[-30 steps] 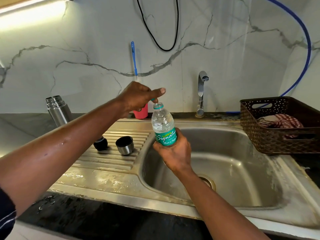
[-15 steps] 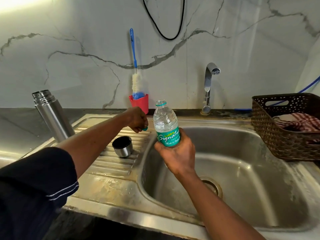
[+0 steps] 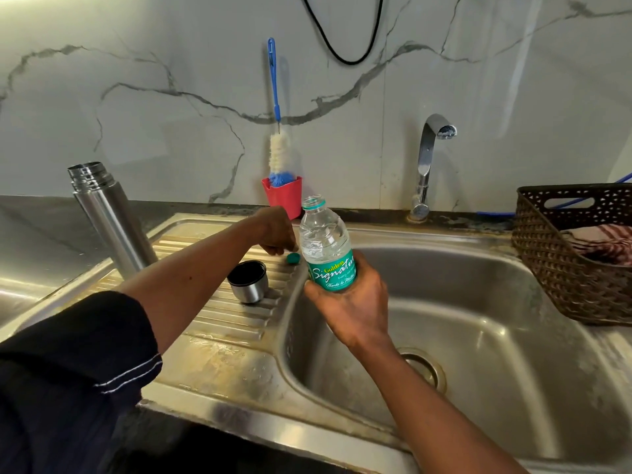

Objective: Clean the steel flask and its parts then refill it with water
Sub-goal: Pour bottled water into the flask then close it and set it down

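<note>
Kitchen sink of steel, set in a dark stone bench [image 3: 34, 234] before a marble-veined wall. Right hand [image 3: 345, 302] wrapped round the lower half of an uncapped plastic water bottle [image 3: 325, 244], held upright over the left edge of the basin [image 3: 478, 319]. Left hand [image 3: 277, 230] lowered to the ribbed drainboard [image 3: 222, 319], fingers loosely curled, seemingly gripping nothing, tips just beside a small green cap [image 3: 293, 258] lying there. Near it, a steel flask cup [image 3: 248, 280], mouth up. Farther left, the steel flask [image 3: 109, 220], upright and open-mouthed at the drainboard's far corner, well apart from the bottle. Beyond: bottle brush [image 3: 278, 152] in a red holder [image 3: 282, 200], tap [image 3: 427, 159], woven basket [image 3: 574, 261] at right.

Probably next: pouring into the flask. Risks: water running down the outside from too fast a tilt over that narrow mouth; tall flask knocked over by the left forearm close beside it; loose cap rolling into the basin.
</note>
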